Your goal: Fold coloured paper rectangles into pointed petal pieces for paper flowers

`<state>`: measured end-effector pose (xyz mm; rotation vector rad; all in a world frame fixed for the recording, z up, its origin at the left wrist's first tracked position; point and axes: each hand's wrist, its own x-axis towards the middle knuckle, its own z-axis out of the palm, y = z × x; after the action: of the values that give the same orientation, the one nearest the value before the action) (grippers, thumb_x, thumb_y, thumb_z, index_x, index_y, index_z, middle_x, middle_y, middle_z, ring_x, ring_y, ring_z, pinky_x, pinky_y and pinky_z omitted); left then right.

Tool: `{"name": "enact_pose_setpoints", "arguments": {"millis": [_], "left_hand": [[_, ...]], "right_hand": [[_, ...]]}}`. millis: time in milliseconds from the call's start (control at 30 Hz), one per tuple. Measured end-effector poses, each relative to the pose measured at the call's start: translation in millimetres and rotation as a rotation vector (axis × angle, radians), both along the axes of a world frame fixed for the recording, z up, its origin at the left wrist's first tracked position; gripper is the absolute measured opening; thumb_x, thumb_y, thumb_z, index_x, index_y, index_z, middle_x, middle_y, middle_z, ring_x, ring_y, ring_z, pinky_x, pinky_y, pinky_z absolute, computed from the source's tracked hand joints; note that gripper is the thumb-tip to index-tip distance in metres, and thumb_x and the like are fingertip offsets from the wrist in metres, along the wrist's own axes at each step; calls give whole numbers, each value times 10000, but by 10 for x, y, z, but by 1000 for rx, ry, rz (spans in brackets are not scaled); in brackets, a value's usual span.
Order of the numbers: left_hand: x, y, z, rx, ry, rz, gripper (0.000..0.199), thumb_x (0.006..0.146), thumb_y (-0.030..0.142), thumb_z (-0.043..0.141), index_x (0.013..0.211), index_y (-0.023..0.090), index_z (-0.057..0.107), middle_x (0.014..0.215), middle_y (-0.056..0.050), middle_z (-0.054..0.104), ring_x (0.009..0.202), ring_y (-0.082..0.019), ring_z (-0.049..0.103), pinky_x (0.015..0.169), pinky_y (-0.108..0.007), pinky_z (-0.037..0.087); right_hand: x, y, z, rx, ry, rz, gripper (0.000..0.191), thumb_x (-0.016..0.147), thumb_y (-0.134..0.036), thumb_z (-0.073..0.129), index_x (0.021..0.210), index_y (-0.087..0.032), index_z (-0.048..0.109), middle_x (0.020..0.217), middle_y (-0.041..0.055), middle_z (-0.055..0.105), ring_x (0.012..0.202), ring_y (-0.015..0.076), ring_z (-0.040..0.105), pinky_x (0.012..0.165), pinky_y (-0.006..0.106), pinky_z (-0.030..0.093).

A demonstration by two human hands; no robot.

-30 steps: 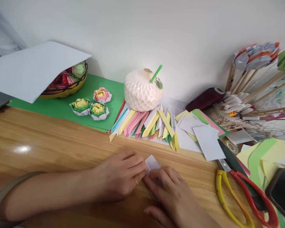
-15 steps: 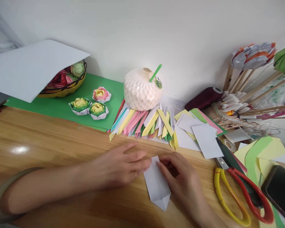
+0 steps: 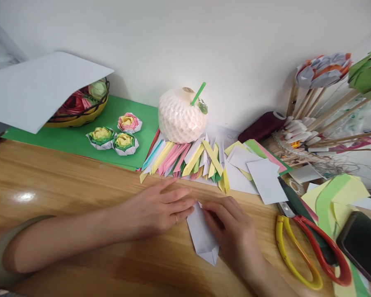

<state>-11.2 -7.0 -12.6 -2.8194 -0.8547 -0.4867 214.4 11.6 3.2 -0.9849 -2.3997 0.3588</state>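
Left hand (image 3: 163, 209) lay spread, fingertips at white paper (image 3: 202, 238); right hand (image 3: 234, 231) pinched its right edge. Scissors (image 3: 287, 209) lay farther right.

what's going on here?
A person is working a white paper piece on the wooden table, folded at its near end. The left hand is spread, fingers at the paper's far left edge; the right hand is curled at its right edge, grip partly hidden. Folded strips lie beyond the hands, three paper flowers sit farther left, and scissors lie to the right.
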Motion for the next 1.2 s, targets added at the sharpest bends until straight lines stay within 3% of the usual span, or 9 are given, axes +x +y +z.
{"name": "enact_pose_setpoints", "arguments": {"millis": [133, 300, 433, 767, 900, 1067, 1200], "left_hand": [[26, 2, 27, 14, -39, 5, 262, 955, 172, 449, 1194, 139, 553, 1237, -43, 585, 1188, -215, 458, 1091, -442, 263], [34, -9, 63, -29, -62, -6, 349, 976, 82, 280, 1211, 108, 536, 1263, -8, 578, 1225, -215, 436, 1126, -464, 190], [26, -5, 85, -35, -26, -31, 344, 976, 104, 287, 1197, 108, 550, 1259, -15, 587, 1250, -222, 425, 1147, -487, 124], [33, 16, 123, 3, 6, -30, 290, 964, 137, 381, 1173, 140, 580, 1235, -31, 607, 1213, -201, 474, 1122, -458, 219], [39, 18, 148, 11, 13, -35, 305, 974, 130, 346, 1173, 123, 578, 1223, -10, 616, 1194, -194, 484, 1140, -435, 159], [35, 9, 116, -21, 28, -43, 318, 973, 122, 337, 1216, 84, 538, 1267, -34, 583, 1232, -213, 440, 1142, -469, 98], [27, 4, 79, -15, 36, -36, 306, 954, 136, 402, 1231, 99, 528, 1272, -42, 577, 1217, -221, 465, 1123, -473, 182]], "right_hand": [[29, -27, -1, 118, -72, 87, 134, 889, -95, 494, 933, -162, 601, 803, 63, 625, 724, 182, 529, 605, 299, 438], [82, -44, -16, 116, -121, 161, 159, 909, -100, 472, 1019, -126, 584, 864, 86, 615, 753, 191, 496, 634, 322, 428], [92, -49, -20, 89, -133, 166, 164, 918, -108, 459, 1031, -127, 577, 871, 87, 604, 761, 192, 490, 636, 323, 426], [71, -43, 23, 90, -129, 176, 161, 906, -88, 461, 990, -102, 598, 824, 91, 598, 725, 185, 501, 606, 316, 427], [62, -42, 20, 84, -127, 137, 158, 888, -89, 473, 933, -123, 621, 814, 81, 601, 728, 185, 518, 617, 318, 456], [78, -47, 5, 104, -191, 126, 297, 874, -80, 447, 1144, -90, 573, 867, 103, 598, 774, 204, 532, 646, 341, 491], [117, -28, 103, 97, -297, 175, 326, 899, -82, 400, 1182, -98, 561, 947, 121, 609, 842, 222, 537, 699, 370, 483]]}}
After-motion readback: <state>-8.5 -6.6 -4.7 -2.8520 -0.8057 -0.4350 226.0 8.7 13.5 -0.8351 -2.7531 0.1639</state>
